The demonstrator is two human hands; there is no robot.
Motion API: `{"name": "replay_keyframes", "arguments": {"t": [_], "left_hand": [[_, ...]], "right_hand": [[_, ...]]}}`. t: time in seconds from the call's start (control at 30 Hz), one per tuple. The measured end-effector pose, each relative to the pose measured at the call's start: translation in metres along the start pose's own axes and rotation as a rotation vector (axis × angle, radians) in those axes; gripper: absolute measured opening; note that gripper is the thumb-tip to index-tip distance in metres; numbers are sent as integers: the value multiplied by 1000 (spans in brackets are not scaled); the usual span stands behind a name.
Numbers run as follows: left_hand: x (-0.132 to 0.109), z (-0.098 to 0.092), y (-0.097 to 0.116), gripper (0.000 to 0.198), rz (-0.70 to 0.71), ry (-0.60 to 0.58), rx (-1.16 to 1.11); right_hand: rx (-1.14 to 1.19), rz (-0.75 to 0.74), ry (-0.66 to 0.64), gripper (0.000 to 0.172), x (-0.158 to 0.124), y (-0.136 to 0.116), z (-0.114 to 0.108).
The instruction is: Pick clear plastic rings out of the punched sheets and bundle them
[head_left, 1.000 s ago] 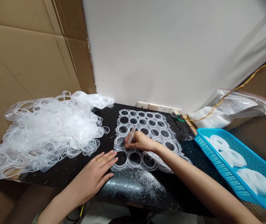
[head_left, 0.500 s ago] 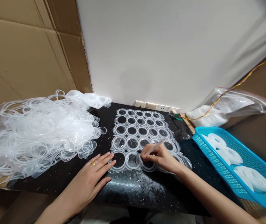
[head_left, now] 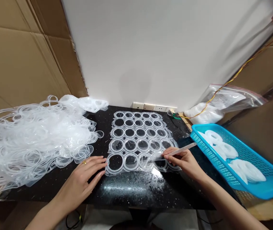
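A clear plastic sheet (head_left: 136, 140) punched with several rows of round holes lies flat on a black speckled table (head_left: 131, 193). My right hand (head_left: 181, 158) pinches a slim white stick (head_left: 183, 149) over the sheet's bottom row. A translucent round piece (head_left: 148, 161) stands slightly raised by my fingertips, though its exact contact with the stick is hidden. My left hand (head_left: 81, 182) rests open on the sheet's lower left corner, fingers spread, holding nothing. A gold ring (head_left: 84, 162) sits on one of its fingers.
A large heap of clear plastic rings (head_left: 35, 137) spreads left of the sheet. At right stands a blue mesh basket (head_left: 198, 140) holding white bundles. Behind it lies a zip bag (head_left: 224, 103) under a yellow wire. Wall sockets (head_left: 148, 106) and cardboard (head_left: 23, 54) edge the table.
My right hand has moved right and down across the sheet to the bottom row. The stick has swung from upright to pointing right. My left hand stays put, and the view has shifted slightly.
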State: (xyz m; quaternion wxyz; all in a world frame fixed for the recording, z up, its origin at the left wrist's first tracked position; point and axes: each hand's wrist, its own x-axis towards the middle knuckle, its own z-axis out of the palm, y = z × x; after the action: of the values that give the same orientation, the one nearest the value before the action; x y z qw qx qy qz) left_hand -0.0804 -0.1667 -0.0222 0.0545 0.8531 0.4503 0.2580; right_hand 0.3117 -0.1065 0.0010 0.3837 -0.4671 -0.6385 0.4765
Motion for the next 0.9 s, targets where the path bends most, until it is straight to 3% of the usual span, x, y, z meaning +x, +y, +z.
{"name": "replay_keyframes", "arguments": {"t": [0.13,0.3,0.53,0.7,0.8,0.9], "left_hand": [[22,-11,-9,26,28,43,-12],[51,-16,-22,26,63,-27,3],[55,2,-3,29,142,-115,-13],[36,18,12,34,93,-140,57],[27,25,18,36,40,-113,77],[23,30,22,38,-2,-79,80]], "right_hand": [[45,14,53,26,-3,1,-2],[81,13,105,27,-10,3,-10],[11,-56,207,30,-2,-12,-6],[-133,-348,265,17,51,-25,36],[-207,-427,147,15,86,-27,79],[-156,-382,-46,18,103,-22,117]]}}
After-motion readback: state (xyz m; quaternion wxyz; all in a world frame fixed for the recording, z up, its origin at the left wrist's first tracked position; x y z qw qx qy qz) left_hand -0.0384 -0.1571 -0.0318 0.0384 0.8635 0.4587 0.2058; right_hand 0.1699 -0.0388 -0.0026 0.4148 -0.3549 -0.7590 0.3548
